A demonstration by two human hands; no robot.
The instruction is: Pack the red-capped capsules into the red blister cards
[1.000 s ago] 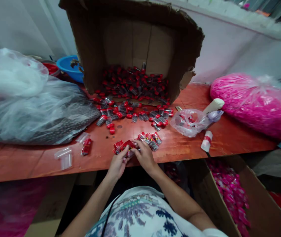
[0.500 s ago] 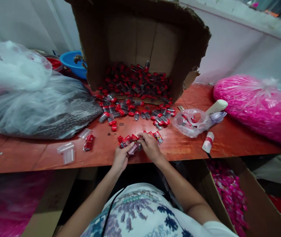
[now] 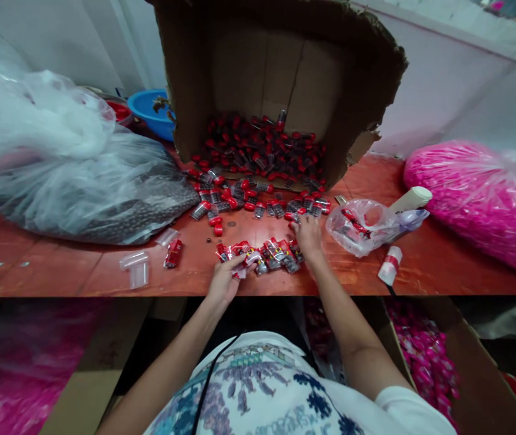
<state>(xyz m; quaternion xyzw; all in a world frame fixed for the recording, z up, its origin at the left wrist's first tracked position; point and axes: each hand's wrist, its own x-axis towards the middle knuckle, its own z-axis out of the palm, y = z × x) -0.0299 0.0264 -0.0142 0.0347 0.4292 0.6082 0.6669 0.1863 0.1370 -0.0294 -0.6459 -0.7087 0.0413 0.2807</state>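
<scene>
My left hand (image 3: 225, 280) is closed on a small clear packet (image 3: 242, 269) at the front edge of the red wooden table (image 3: 58, 272). A row of filled red packets (image 3: 267, 252) lies just beyond it. My right hand (image 3: 307, 237) reaches farther out, fingers curled on the loose red-capped pieces (image 3: 258, 202) spilled from the tipped cardboard box (image 3: 280, 84); what it holds I cannot make out. More of these pieces fill the box floor (image 3: 262, 151).
A big clear plastic sack (image 3: 58, 169) lies at left, a blue bowl (image 3: 153, 112) behind it. A small clear bag (image 3: 357, 223), a white roll (image 3: 409, 198) and a white tube (image 3: 390, 264) sit at right beside a pink-filled sack (image 3: 480, 199). Empty packets (image 3: 135, 269) lie front left. A carton of pink items (image 3: 425, 362) stands below.
My right hand left the packet at the table's edge and reached forward to the spilled pieces near the box. My left hand stayed on the packet. The view shifted slightly left.
</scene>
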